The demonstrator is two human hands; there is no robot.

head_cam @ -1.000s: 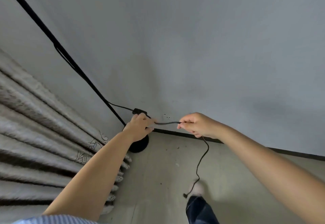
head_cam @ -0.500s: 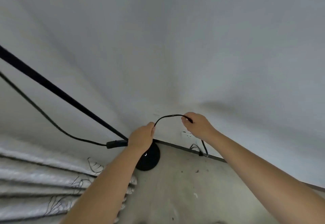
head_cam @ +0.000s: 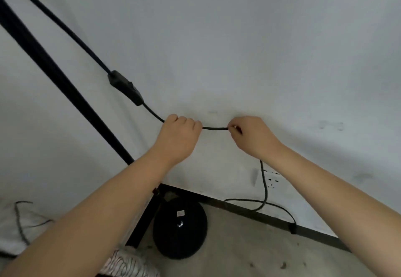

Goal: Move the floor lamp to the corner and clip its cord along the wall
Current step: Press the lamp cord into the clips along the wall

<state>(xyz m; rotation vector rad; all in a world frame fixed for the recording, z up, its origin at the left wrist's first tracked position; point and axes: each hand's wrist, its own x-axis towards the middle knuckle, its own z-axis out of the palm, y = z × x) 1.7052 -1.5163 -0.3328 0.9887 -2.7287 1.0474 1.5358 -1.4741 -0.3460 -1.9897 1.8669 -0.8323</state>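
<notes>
Against the pale wall (head_cam: 238, 37), a little above the dark skirting board (head_cam: 249, 210), both hands hold the black cord (head_cam: 214, 128) between them; the left hand (head_cam: 178, 137) is closed in a fist around it, and the right hand (head_cam: 251, 135) pinches it between fingertips, so a short, slightly sagging run of cord spans the gap; from the left hand the cord climbs to an inline switch (head_cam: 125, 87) and on toward the upper left corner of the wall; below the right hand it drops past a white socket (head_cam: 273, 180), loops just above the skirting and ends at a small black piece on the skirting, too small to identify; the floor lamp (head_cam: 54, 72) stands near the corner, its pole slanting down to a round black base (head_cam: 180, 229) on the floor (head_cam: 260, 252), just beside the skirting; patterned curtain fabric (head_cam: 128, 263) lies at the floor's near left edge.
</notes>
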